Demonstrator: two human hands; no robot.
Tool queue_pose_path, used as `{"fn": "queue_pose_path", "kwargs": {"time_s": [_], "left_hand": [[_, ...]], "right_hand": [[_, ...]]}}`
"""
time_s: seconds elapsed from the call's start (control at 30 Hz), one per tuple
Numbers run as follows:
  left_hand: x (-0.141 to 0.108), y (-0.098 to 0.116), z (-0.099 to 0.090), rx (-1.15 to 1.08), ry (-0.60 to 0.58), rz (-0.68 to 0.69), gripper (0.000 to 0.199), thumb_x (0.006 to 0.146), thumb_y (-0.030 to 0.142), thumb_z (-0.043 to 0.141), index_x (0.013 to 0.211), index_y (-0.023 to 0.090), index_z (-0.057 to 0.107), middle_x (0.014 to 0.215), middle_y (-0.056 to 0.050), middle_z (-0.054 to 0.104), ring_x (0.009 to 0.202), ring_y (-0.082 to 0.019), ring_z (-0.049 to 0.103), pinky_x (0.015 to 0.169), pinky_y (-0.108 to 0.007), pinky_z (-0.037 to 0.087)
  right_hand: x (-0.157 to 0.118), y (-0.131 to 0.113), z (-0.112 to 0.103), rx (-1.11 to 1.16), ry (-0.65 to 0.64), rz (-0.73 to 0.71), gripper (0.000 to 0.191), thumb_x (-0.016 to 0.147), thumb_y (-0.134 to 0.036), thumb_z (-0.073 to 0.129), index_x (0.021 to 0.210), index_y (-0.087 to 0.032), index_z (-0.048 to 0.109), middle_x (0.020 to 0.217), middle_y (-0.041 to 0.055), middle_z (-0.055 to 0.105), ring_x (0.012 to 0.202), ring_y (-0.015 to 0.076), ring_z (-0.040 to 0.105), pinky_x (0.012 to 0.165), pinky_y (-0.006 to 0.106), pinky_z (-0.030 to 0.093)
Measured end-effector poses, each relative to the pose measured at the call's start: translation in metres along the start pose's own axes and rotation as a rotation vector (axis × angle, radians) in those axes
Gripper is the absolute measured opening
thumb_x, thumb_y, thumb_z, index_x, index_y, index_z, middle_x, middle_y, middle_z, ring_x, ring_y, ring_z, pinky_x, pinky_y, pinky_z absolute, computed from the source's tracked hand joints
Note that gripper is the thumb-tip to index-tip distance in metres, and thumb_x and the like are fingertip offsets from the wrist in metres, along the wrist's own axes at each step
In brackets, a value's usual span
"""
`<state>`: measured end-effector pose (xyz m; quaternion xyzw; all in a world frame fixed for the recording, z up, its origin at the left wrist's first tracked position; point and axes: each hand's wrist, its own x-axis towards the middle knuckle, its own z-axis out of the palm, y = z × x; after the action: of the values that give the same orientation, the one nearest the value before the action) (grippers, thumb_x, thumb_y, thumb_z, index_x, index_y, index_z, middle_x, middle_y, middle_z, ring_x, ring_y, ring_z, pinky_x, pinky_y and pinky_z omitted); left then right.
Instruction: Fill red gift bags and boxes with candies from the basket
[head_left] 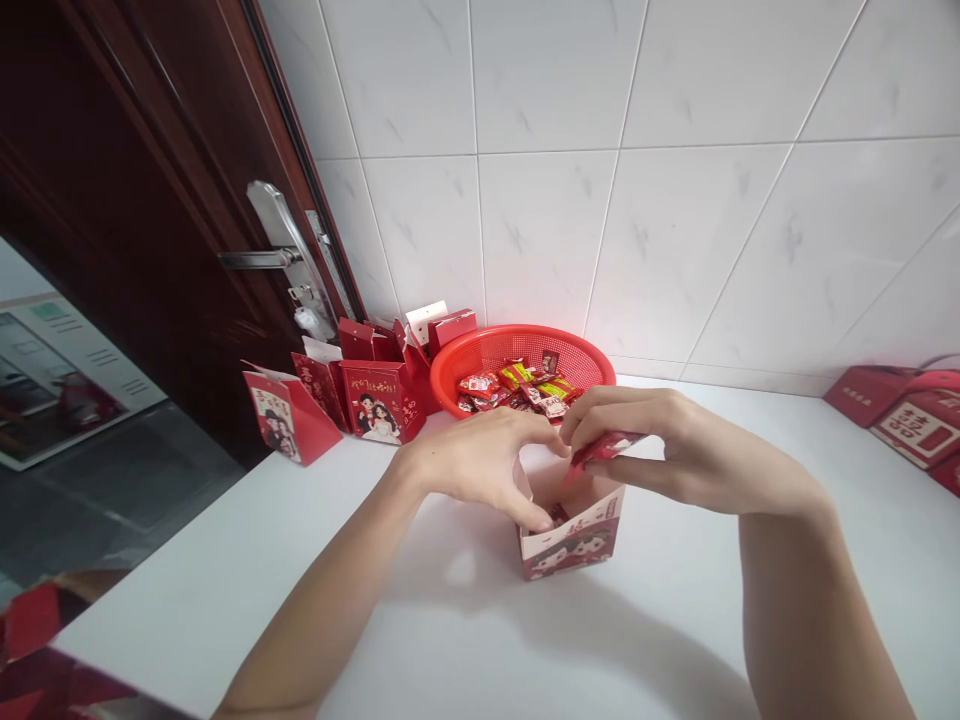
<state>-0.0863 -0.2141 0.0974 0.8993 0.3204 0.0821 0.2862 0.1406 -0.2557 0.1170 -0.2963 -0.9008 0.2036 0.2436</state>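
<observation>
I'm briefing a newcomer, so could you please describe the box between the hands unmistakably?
On the white tabletop, find the red basket. In front stands an open box with cartoon faces. Unlike the boxes near the door, it has the left hand at its rim.

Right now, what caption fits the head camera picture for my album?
Right hand holding a red packet over an open box, left hand at its edge, a red basket behind.

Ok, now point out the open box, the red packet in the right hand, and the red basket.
Open box (568, 556): head view, lower front panel.
Red packet (610, 446): head view, exposed middle of its wrapper.
Red basket (499, 351): head view, far inner wall.
</observation>
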Motion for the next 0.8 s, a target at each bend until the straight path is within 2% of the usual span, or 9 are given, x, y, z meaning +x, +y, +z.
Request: {"fn": "queue_pose_path", "kwargs": {"time_s": [0.1,0.2,0.3,0.5,0.67,0.8], "left_hand": [[0.0006,0.0017,-0.0014,0.004,-0.039,0.016,0.045,0.064,0.030,0.079,0.107,0.027,0.070,0.105,0.003,0.072,0.093,-0.022,0.065,0.073,-0.025,0.044],[0.0010,0.0020,-0.0016,0.019,-0.041,0.005,0.045,0.063,0.032,0.079,0.106,0.026,0.069,0.100,0.003,0.072,0.088,-0.021,0.066,0.069,-0.025,0.044],[0.0011,0.0009,-0.0003,0.011,-0.041,-0.001,0.048,0.062,0.033,0.080,0.108,0.027,0.069,0.104,0.002,0.073,0.091,-0.022,0.067,0.067,-0.025,0.044],[0.0007,-0.0012,0.0005,0.016,-0.010,0.030,0.051,0.062,0.032,0.080,0.111,0.028,0.069,0.106,0.003,0.073,0.092,-0.022,0.067,0.071,-0.026,0.046],[0.0003,-0.0020,-0.0003,0.034,-0.028,0.033,0.055,0.062,0.033,0.082,0.116,0.028,0.069,0.114,0.001,0.072,0.100,-0.024,0.067,0.075,-0.027,0.048],[0.0000,-0.0009,-0.0001,0.085,-0.025,0.002,0.058,0.064,0.037,0.082,0.120,0.028,0.069,0.124,0.000,0.070,0.110,-0.027,0.065,0.081,-0.028,0.049]], "right_hand": [[0.0039,-0.0008,0.0032,0.016,-0.049,0.001,0.020,0.091,-0.009,0.057,0.100,-0.019,0.072,0.095,0.0044,0.070,0.080,0.0148,0.063,0.067,0.026,0.049],[0.0043,-0.0004,0.0042,0.011,-0.050,0.016,0.023,0.092,-0.008,0.056,0.103,-0.019,0.072,0.092,0.0035,0.071,0.077,0.0138,0.062,0.066,0.025,0.048],[0.0030,0.0003,0.0039,-0.010,-0.003,0.038,0.022,0.092,-0.010,0.055,0.103,-0.019,0.072,0.091,0.0028,0.072,0.076,0.0137,0.062,0.065,0.025,0.047],[0.0089,0.0016,0.0100,-0.047,-0.028,0.087,0.014,0.090,-0.021,0.067,0.103,-0.020,0.073,0.089,0.0016,0.073,0.073,0.0146,0.063,0.062,0.026,0.046],[0.0097,0.0013,0.0089,-0.060,0.009,0.114,0.018,0.085,-0.014,0.069,0.101,-0.023,0.072,0.097,0.0002,0.074,0.085,0.0164,0.067,0.072,0.026,0.051],[0.0045,0.0019,0.0034,-0.087,0.069,0.115,0.012,0.088,-0.021,0.067,0.098,-0.024,0.071,0.099,0.0003,0.075,0.090,0.0181,0.068,0.078,0.028,0.054]]}}
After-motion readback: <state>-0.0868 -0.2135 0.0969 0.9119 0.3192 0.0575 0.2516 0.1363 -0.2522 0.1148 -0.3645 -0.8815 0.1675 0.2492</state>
